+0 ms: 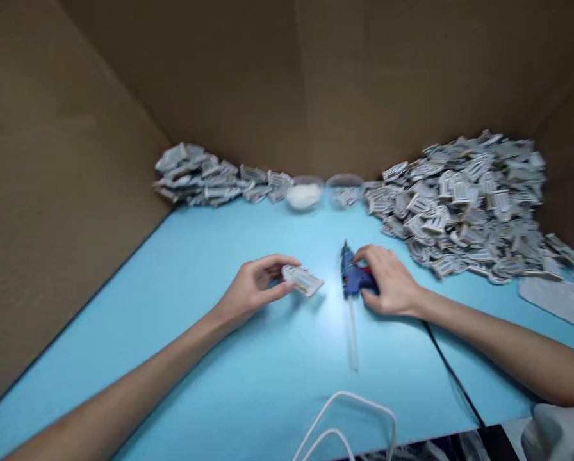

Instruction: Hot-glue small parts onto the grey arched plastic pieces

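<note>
Between the thumb and fingers of my left hand (255, 288) is a small flat white piece (303, 280) with printed lines, held a little above the blue table. My right hand (387, 282) is closed around the handle of a blue glue gun (350, 272), which lies low over the table with its nozzle pointing away from me. A translucent glue stick (353, 333) sticks out of its back end toward me. The two hands are apart, with the glue gun to the right of the white piece.
Similar pieces form a large heap (474, 205) at the back right and a smaller pile (195, 176) at the back left. Two clear bowls (304, 194) stand between them, one holding white material. A white wire stand (344, 395) is at the front; a black cord (453, 371) runs beneath my right arm. Cardboard walls (316, 83) surround the table.
</note>
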`<state>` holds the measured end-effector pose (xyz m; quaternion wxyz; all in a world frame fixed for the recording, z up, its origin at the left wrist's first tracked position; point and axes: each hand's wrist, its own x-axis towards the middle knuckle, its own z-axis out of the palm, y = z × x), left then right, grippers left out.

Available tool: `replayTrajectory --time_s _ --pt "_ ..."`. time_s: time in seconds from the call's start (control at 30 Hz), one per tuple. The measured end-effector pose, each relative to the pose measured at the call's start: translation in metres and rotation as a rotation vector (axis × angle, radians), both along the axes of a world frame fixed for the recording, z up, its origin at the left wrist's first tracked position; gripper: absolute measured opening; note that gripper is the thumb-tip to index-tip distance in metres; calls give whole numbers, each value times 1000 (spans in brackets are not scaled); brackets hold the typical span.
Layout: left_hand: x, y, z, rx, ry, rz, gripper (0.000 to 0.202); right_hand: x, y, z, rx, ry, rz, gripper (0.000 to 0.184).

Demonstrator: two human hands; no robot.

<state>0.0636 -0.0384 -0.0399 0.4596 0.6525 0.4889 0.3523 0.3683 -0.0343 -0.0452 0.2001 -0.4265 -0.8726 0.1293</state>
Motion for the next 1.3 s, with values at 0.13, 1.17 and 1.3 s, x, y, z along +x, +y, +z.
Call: replayTrajectory --time_s 0.13,1.17,1.3 --pt "6 29 13 -200 -96 70 50 1 2 -2 -18 49 33 55" --pt "-41 164 21 318 1092 299 39 4 1 -13 54 48 37 53" --pt "-42 126 18 340 1082 291 22 4 1 -12 53 73 49 52"
